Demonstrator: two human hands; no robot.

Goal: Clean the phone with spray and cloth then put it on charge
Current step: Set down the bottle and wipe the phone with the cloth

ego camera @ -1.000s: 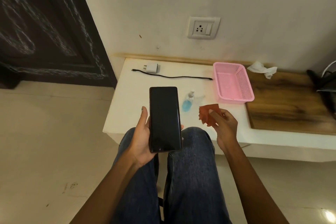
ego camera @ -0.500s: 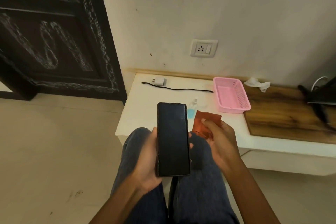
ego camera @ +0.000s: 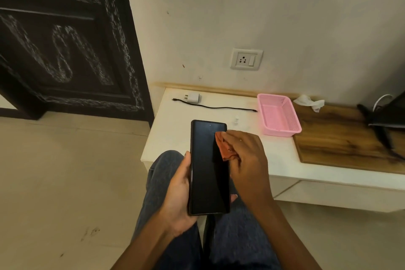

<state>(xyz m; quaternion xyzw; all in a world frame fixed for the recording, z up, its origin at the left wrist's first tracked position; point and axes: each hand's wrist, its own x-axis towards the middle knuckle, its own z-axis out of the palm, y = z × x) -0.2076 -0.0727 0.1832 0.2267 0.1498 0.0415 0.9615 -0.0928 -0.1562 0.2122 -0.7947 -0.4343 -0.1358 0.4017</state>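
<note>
The wiping is under way. The left hand [ego camera: 178, 190] cradles the phone [ego camera: 209, 167] from below and along its left edge, screen up, over the person's lap just in front of the table [ego camera: 175, 138]. The right hand [ego camera: 245, 155] has a rust-red cloth [ego camera: 224, 148] bunched in its fingers and presses it against the upper right part of the dark glass.

I'd judge the spraying done and the rubbing only begun — the cloth sits near the top, and most of the screen lies bare below it. The next move calls for strokes down the length of the glass while the left hand keeps the phone level, firm enough that the pushing doesn't tip it out of the palm. After that comes the charging.

For that, the pieces are laid out on the table: a white adapter [ego camera: 192, 97] near the back edge, and beside it a black cable [ego camera: 219, 107] lying loose — whether the two are joined I can't tell. The socket [ego camera: 246, 59] is on the wall above. Only the top of the spray [ego camera: 236, 120] peeks out past the phone. A pink basket [ego camera: 278, 115] stands to the right, then a wooden board [ego camera: 341, 138] with a crumpled tissue [ego camera: 310, 102] at its far edge. A dark carved door [ego camera: 61, 46] fills the left of the room, and the floor is pale tile.
</note>
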